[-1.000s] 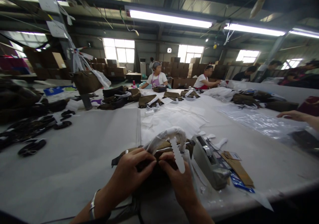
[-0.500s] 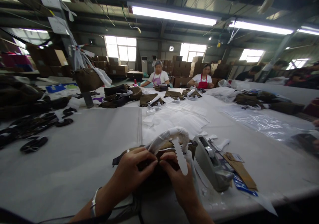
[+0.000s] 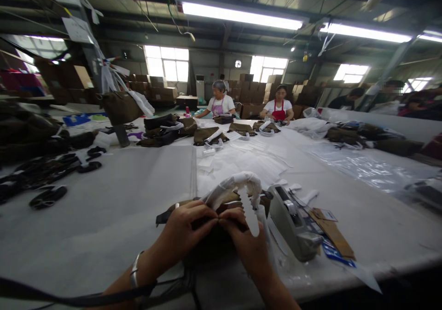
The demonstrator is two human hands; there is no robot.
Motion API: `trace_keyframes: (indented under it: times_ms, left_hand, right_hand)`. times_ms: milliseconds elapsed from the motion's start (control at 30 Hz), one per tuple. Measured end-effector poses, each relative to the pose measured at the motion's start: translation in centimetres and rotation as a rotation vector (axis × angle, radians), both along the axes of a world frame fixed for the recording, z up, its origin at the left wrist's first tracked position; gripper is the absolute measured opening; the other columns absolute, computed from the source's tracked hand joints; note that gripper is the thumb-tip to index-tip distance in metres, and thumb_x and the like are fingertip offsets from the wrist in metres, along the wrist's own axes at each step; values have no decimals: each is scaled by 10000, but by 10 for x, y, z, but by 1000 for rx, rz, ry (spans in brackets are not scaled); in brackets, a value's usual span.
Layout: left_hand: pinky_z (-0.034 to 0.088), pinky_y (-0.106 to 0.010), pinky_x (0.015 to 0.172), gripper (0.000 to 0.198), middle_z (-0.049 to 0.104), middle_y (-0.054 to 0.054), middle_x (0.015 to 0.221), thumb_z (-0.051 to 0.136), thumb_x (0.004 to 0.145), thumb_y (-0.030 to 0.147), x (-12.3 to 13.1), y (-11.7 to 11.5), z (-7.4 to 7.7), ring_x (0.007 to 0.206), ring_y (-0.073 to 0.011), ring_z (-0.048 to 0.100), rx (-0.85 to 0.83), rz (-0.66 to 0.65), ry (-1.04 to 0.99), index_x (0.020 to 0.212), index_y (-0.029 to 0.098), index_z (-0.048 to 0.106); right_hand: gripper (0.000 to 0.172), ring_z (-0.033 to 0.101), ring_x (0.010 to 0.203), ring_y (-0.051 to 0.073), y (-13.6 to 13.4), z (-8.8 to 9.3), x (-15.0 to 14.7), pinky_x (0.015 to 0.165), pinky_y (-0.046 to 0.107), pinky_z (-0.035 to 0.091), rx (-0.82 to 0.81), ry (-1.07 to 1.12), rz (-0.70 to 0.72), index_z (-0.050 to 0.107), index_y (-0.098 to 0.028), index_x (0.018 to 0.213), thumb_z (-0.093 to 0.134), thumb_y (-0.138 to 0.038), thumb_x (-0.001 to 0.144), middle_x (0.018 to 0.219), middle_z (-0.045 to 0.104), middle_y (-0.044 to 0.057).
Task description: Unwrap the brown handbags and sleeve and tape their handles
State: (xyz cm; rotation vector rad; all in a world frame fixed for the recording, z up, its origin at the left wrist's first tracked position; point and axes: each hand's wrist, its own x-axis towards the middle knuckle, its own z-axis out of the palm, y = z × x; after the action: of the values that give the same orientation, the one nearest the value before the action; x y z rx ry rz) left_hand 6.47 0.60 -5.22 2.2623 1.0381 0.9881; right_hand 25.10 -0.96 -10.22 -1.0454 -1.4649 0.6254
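Note:
An olive-brown bag (image 3: 210,251) lies in front of me at the table's near side, its lower part in deep shadow. Its handle (image 3: 221,191), wrapped in white, arches up over the top, and a white toothed strip (image 3: 249,214) hangs from it. My left hand (image 3: 188,225) is closed in a pinch at the front of the bag's upper edge. Fingertip to fingertip with it, my right hand (image 3: 247,238) pinches at the same spot. Whatever small piece sits between the fingers is hidden. A grey tape dispenser (image 3: 293,225) stands just right of the bag.
Brown cardboard tags (image 3: 334,236) lie beside the dispenser. White sheets (image 3: 238,163) and several bags (image 3: 207,135) spread beyond. Black straps (image 3: 48,197) lie at left, clear plastic bags (image 3: 366,169) at right. Two co-workers (image 3: 218,103) sit across the table (image 3: 145,195).
Both hands keep pinching at the same place on the bag, with only a slight shift. The co-worker in the red apron has raised their head.

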Motion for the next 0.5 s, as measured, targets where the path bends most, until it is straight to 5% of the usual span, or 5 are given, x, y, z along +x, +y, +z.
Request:
trace_keyframes:
  times_ms: [100,267,400,500]
  left_hand:
    - [498,-222,794,142,740,4,958,639,951,328,-16,0,6,881,-147,689,-27,58,-93,989,257,756]
    - [511,-326,954,379,741,-61,1136,643,916,524,-59,7,-4,1048,-236,686,-121,404,-296,1144,235,730]
    - [456,-434,1091,680,643,-149,1378,527,909,692,-73,27,-35,1307,-329,568,-569,263,-575,1334,171,633]
    - [432,-447,1121,764,541,-138,1499,412,929,739,-69,43,-61,1371,-341,513,-904,74,-774,1439,187,545]
  right_hand:
    - [227,738,984,195,-7,-4,13,894,272,587,73,-126,-85,760,-285,1050,739,-177,851,1018,783,-14]
    - [238,738,943,158,-36,-23,50,829,213,584,302,-307,-211,712,-263,1114,610,-129,946,1051,763,17]
    - [252,707,917,152,-54,-46,69,871,236,560,481,-403,-332,680,-231,1129,612,-81,938,978,736,28]
    - [236,666,1049,188,-58,-65,67,957,292,527,471,-463,-454,668,-200,1173,618,-132,953,1089,704,73]
